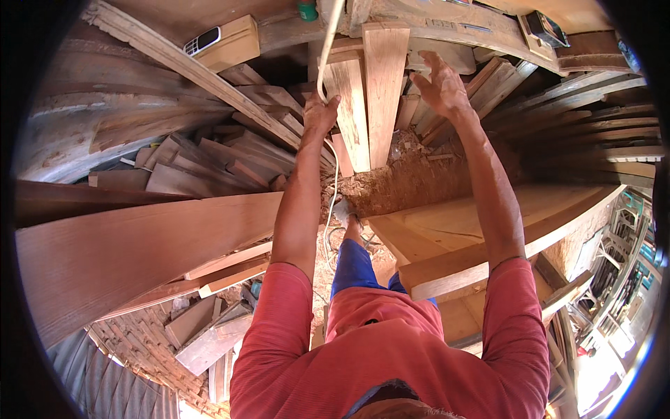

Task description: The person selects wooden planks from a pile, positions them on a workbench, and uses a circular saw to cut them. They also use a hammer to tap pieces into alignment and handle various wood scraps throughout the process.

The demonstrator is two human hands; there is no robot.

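My left hand [319, 114] is closed around a white cord [325, 59]. From above, the cord runs down into the hand, then trails below it toward the floor. Just right of that hand, a pale rough-grained board [348, 108] leans upright, and a wider smooth plank [386, 94] stands beside it. Raised on the other side of the planks is my right hand [441, 87], fingers apart and nothing in them. Behind its fingers lies a dusty flat surface [457, 57] among more timber.
Stacked boards [237, 164] fill the left side, with a long wide plank [153, 244] nearer me. A thick wooden panel [481, 223] lies low on the right. A phone [202, 40] rests on a wooden block [241, 45] at far left. Wood shavings [412, 185] cover the ground ahead.
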